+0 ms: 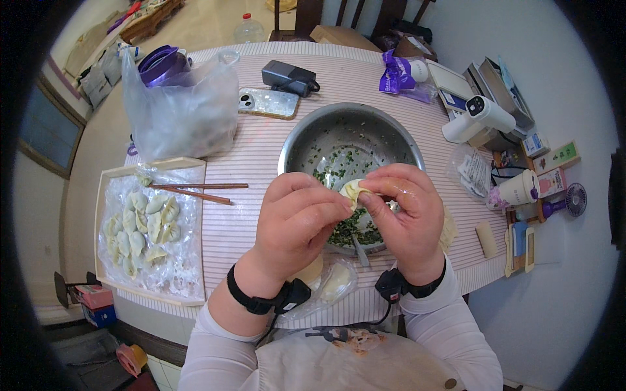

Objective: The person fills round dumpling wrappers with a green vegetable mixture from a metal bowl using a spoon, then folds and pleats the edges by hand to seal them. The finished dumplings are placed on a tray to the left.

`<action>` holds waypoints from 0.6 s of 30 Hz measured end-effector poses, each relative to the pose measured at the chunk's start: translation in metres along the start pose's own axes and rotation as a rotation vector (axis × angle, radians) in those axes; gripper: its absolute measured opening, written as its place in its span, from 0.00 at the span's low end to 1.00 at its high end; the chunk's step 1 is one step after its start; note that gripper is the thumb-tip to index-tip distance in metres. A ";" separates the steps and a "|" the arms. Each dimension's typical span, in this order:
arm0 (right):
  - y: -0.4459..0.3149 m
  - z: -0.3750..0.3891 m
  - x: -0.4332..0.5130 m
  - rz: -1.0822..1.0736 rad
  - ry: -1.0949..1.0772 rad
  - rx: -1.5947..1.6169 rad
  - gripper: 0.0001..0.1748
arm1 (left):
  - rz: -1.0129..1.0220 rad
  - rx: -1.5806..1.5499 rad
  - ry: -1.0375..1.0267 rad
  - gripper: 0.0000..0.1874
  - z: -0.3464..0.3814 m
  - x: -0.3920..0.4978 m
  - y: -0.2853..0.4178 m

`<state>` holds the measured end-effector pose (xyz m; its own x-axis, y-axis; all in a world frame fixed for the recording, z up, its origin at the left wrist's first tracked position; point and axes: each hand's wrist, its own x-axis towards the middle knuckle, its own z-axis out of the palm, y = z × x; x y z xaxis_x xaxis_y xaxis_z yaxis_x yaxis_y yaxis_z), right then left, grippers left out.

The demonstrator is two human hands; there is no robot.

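Observation:
Over a large steel bowl (415,146), my left hand (301,222) and my right hand (408,220) pinch the two sides of one small dumpling (353,190) between thumbs and fingertips. Chopped green filling (349,229) lies in the bowl, and a metal spoon (361,251) leans on its near rim. Several folded dumplings (137,242) rest on a plastic-lined wooden tray (203,244) at the left. Brown chopsticks (210,186) lie across the tray's right edge. Dough wrappers (337,281) on plastic are near the table's front edge, partly behind my left hand.
A plastic bag (181,122), a phone (269,102) and a black device (288,77) stand or lie beyond the tray and bowl. At the right are a dough roll (486,239), a patterned cup (513,189), a small fan (575,199) and a white appliance (481,117).

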<state>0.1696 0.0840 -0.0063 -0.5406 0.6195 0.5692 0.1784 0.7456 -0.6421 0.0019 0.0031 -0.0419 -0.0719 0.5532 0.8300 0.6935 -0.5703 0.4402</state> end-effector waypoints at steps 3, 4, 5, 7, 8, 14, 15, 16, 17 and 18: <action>0.000 0.001 0.001 0.008 -0.027 -0.009 0.09 | 0.039 0.036 0.005 0.16 0.001 -0.001 0.000; 0.001 0.000 0.002 -0.019 -0.041 -0.021 0.08 | 0.036 0.034 0.008 0.16 0.001 -0.001 0.000; 0.002 0.000 0.003 -0.045 -0.056 -0.034 0.08 | 0.033 0.033 0.010 0.16 0.002 -0.002 0.000; 0.003 -0.003 0.004 -0.034 -0.119 0.003 0.08 | -0.005 -0.043 0.036 0.16 0.004 -0.002 0.000; 0.003 -0.003 0.004 -0.025 -0.146 0.027 0.08 | -0.025 -0.079 0.042 0.16 0.005 -0.002 0.000; 0.003 -0.005 0.005 -0.027 -0.220 0.103 0.09 | -0.161 -0.149 0.085 0.16 0.004 -0.001 0.005; 0.004 -0.006 0.005 -0.040 -0.223 0.101 0.09 | -0.208 -0.128 0.086 0.16 0.003 -0.001 0.005; 0.005 -0.006 0.006 -0.053 -0.227 0.100 0.09 | -0.253 -0.106 0.086 0.16 0.003 -0.001 0.006; 0.005 -0.007 0.006 -0.066 -0.232 0.099 0.09 | -0.318 -0.081 0.079 0.16 0.002 -0.001 0.007; 0.006 -0.008 0.006 -0.073 -0.227 0.088 0.09 | -0.260 -0.067 0.055 0.16 0.002 0.000 0.005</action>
<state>0.1737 0.0944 -0.0028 -0.7222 0.4864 0.4918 0.0652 0.7557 -0.6517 0.0066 0.0015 -0.0408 -0.2817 0.6536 0.7024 0.5980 -0.4529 0.6613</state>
